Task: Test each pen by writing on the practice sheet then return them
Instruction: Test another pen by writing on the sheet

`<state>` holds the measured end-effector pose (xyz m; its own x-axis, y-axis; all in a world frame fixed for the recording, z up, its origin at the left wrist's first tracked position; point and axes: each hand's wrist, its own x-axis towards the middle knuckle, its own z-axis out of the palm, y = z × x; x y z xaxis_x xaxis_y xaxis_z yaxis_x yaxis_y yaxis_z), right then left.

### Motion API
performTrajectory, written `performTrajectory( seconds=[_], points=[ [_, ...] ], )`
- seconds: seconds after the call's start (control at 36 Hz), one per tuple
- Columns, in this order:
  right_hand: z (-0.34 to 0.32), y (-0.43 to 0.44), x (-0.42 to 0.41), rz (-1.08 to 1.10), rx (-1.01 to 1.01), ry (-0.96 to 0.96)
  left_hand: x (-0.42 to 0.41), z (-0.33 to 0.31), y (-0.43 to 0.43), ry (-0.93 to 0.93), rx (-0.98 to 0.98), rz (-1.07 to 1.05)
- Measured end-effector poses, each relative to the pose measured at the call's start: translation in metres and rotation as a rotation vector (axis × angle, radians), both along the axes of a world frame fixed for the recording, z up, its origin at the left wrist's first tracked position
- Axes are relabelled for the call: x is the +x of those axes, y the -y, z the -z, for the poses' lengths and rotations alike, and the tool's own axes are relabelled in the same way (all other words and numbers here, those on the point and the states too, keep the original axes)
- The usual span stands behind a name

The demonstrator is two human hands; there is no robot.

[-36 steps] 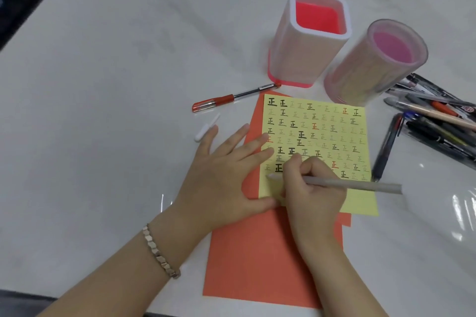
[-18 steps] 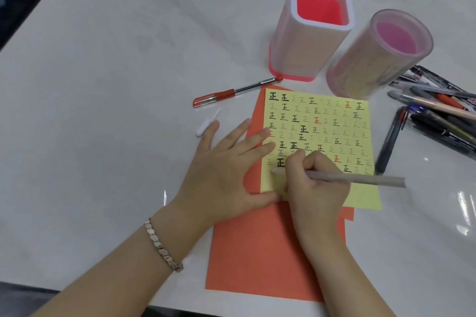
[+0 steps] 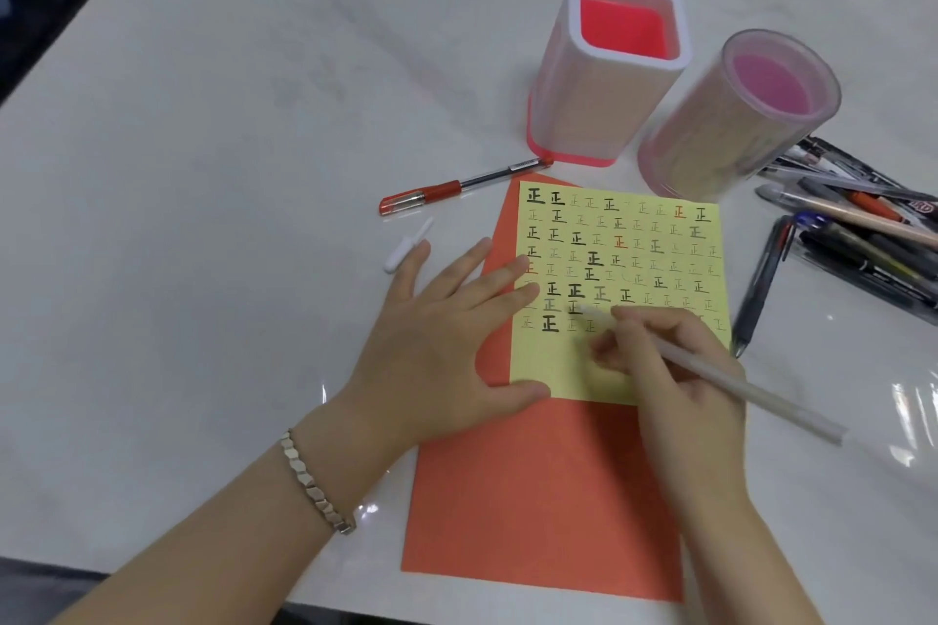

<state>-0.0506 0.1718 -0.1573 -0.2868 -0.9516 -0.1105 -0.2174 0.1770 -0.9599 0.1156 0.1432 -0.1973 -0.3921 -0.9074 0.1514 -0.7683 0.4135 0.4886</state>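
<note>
A yellow practice sheet [image 3: 655, 239] full of small written characters lies on an orange sheet [image 3: 533, 497]. My right hand [image 3: 665, 371] grips a white pen [image 3: 751, 391], its tip on the lower rows of the yellow sheet. My left hand [image 3: 441, 340] rests flat with spread fingers, pressing the sheet's left edge. The pen's white cap [image 3: 406, 246] lies just beyond my left fingertips. A red capped pen [image 3: 457, 190] lies left of the sheet's top.
Two pen holders stand behind the sheet: a square white and red one [image 3: 609, 71] and a round pink one [image 3: 741, 117]. A pile of several pens [image 3: 863, 239] lies at the right, with a dark pen [image 3: 761, 284] beside the sheet. The near table edge is close.
The pen tip has moved right and up a row on the yellow sheet, and the barrel now slants down to the right. My left hand stays in place.
</note>
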Motion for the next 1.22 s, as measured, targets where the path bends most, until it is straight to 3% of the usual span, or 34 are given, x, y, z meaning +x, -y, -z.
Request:
performTrajectory(
  seconds=[0.11,0.28,0.39,0.94,1.03,1.14,1.22],
  points=[
    [-0.016,-0.009,-0.002,-0.252,0.065,-0.036,-0.001,0.000,0.000,0.000,-0.014,-0.007],
    [-0.013,-0.005,0.007,-0.459,0.098,-0.252,-0.002,0.001,-0.001,-0.037,-0.026,-0.020],
    [-0.013,-0.001,-0.008,-0.289,0.071,-0.224,-0.001,0.000,-0.001,-0.004,-0.011,-0.005],
    [-0.016,-0.011,-0.048,-0.170,0.095,-0.268,0.000,0.002,-0.001,0.019,-0.016,0.033],
    [-0.019,-0.007,-0.042,-0.108,0.047,-0.184,0.003,-0.003,0.001,-0.071,-0.040,-0.081],
    [-0.022,0.000,-0.031,-0.140,0.080,-0.102,0.016,-0.017,0.007,-0.115,-0.142,-0.444],
    [-0.019,0.004,-0.027,-0.208,0.079,-0.083,0.028,-0.023,0.011,-0.075,0.018,-0.567]
  ],
)
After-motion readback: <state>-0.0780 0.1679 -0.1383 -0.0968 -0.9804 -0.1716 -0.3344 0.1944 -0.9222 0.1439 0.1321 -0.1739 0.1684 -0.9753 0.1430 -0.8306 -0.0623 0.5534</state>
